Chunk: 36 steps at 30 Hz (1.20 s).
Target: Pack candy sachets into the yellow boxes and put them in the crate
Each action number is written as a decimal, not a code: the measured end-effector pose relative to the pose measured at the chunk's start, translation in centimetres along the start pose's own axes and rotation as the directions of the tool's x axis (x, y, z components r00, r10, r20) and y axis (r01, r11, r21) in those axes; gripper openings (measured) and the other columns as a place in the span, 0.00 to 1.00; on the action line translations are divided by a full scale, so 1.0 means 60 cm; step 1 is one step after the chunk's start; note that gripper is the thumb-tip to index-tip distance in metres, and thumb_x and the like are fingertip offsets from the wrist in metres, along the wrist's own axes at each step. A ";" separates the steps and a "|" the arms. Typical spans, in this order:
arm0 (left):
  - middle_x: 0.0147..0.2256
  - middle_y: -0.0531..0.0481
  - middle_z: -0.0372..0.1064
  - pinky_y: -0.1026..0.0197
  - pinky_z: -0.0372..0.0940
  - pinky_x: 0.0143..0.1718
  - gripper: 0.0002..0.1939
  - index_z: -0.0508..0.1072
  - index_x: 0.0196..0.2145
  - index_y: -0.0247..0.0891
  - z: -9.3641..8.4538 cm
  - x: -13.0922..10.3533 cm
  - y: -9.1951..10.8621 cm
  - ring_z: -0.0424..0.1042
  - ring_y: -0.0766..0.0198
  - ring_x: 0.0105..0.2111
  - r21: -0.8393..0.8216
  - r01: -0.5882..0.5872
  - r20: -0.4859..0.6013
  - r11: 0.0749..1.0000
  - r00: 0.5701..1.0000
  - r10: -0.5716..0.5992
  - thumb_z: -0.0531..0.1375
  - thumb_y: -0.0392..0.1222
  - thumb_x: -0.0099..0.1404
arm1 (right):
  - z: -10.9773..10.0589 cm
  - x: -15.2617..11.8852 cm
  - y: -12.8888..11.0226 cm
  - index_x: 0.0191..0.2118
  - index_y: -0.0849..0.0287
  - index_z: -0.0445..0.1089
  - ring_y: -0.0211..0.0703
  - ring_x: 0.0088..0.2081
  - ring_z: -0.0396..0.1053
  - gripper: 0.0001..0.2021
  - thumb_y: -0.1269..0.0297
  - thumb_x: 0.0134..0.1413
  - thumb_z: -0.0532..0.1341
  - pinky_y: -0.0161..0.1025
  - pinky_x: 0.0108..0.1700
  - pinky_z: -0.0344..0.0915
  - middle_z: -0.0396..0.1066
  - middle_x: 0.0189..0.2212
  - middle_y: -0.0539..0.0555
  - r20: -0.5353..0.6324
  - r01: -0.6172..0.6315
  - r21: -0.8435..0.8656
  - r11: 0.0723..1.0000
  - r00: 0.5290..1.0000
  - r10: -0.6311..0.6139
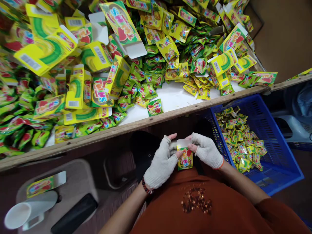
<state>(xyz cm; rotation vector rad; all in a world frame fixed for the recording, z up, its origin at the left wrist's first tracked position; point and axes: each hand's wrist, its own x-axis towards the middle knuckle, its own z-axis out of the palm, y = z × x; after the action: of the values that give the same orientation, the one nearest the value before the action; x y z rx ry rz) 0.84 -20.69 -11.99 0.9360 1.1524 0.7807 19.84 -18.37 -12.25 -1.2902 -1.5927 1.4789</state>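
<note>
In front of my lap I hold a small yellow and green candy box [185, 159] between both hands, its white flap standing up at the top. My left hand [162, 162], in a white fingerless glove, grips the box's left side with the thumb across its front. At the upper right corner, my gloved right hand [204, 149] pinches the box near the flap. Whether anything is inside the box cannot be seen. Just beyond my hands runs the wooden edge [156, 121] of a worktable heaped with green candy sachets [148, 91] and flattened or empty-looking boxes [78, 86].
A blue plastic crate [280, 165] at my right holds many small yellow boxes [243, 139]. On a stool [80, 172] at lower left are a white mug [29, 209], a black phone-like object [74, 214] and a flat candy box [45, 185]. Brown cardboard [282, 39] stands at upper right.
</note>
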 end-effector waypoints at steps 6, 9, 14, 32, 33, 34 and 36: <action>0.40 0.48 0.73 0.57 0.71 0.44 0.27 0.58 0.59 0.39 -0.011 -0.005 -0.001 0.75 0.62 0.40 0.186 -0.004 0.035 0.982 0.999 -0.002 0.58 0.40 0.64 | -0.012 -0.006 -0.016 0.37 0.60 0.76 0.41 0.34 0.72 0.14 0.60 0.65 0.56 0.35 0.38 0.66 0.77 0.33 0.54 0.136 0.206 -0.149 0.967 0.973 -0.186; 0.42 0.46 0.74 0.56 0.71 0.46 0.26 0.59 0.59 0.39 -0.011 -0.008 -0.003 0.75 0.61 0.42 0.235 -0.017 0.045 0.972 0.999 0.006 0.58 0.40 0.64 | -0.009 -0.006 -0.019 0.36 0.60 0.76 0.39 0.31 0.71 0.11 0.63 0.64 0.57 0.34 0.34 0.63 0.75 0.29 0.52 0.099 0.160 -0.225 0.961 0.985 -0.141; 0.45 0.44 0.75 0.57 0.71 0.46 0.26 0.60 0.59 0.39 -0.009 -0.009 0.000 0.76 0.61 0.43 0.227 -0.019 0.054 0.974 0.999 0.007 0.58 0.41 0.64 | -0.008 0.001 -0.021 0.35 0.60 0.75 0.38 0.30 0.70 0.08 0.68 0.60 0.59 0.33 0.33 0.62 0.74 0.28 0.51 0.050 0.124 -0.297 0.947 0.992 -0.114; 0.47 0.45 0.75 0.55 0.72 0.47 0.22 0.67 0.55 0.40 -0.003 -0.015 -0.015 0.77 0.60 0.44 0.234 -0.076 0.044 0.969 0.997 0.067 0.60 0.41 0.64 | -0.025 -0.010 -0.026 0.35 0.60 0.74 0.37 0.32 0.70 0.08 0.73 0.59 0.57 0.33 0.36 0.64 0.75 0.30 0.51 0.186 0.226 -0.361 0.905 0.968 -0.168; 0.46 0.45 0.75 0.55 0.72 0.47 0.22 0.67 0.55 0.39 -0.004 -0.015 -0.014 0.77 0.60 0.44 0.229 -0.074 0.035 0.971 0.997 0.067 0.60 0.41 0.64 | -0.028 -0.012 -0.025 0.37 0.59 0.74 0.39 0.34 0.71 0.09 0.73 0.59 0.56 0.34 0.38 0.65 0.75 0.32 0.52 0.238 0.263 -0.360 0.895 0.954 -0.184; 0.45 0.45 0.76 0.56 0.72 0.46 0.21 0.67 0.55 0.39 -0.004 -0.014 -0.014 0.77 0.60 0.43 0.226 -0.070 0.028 0.972 0.997 0.065 0.59 0.41 0.64 | -0.032 -0.014 -0.023 0.38 0.59 0.74 0.40 0.36 0.72 0.09 0.73 0.59 0.56 0.35 0.40 0.66 0.76 0.34 0.53 0.285 0.291 -0.359 0.887 0.939 -0.193; 0.42 0.46 0.77 0.59 0.72 0.42 0.16 0.71 0.49 0.38 -0.004 -0.013 -0.012 0.77 0.62 0.39 0.260 -0.074 0.023 0.963 0.997 0.070 0.59 0.41 0.64 | -0.037 -0.017 -0.022 0.39 0.59 0.74 0.41 0.36 0.72 0.09 0.72 0.60 0.56 0.36 0.41 0.66 0.76 0.34 0.54 0.343 0.308 -0.367 0.878 0.922 -0.179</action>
<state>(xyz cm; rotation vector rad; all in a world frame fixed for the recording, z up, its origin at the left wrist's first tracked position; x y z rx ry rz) 0.45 -21.63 -12.37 1.2061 1.2347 0.6895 21.89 -18.34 -10.39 -1.0509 -2.2797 1.2572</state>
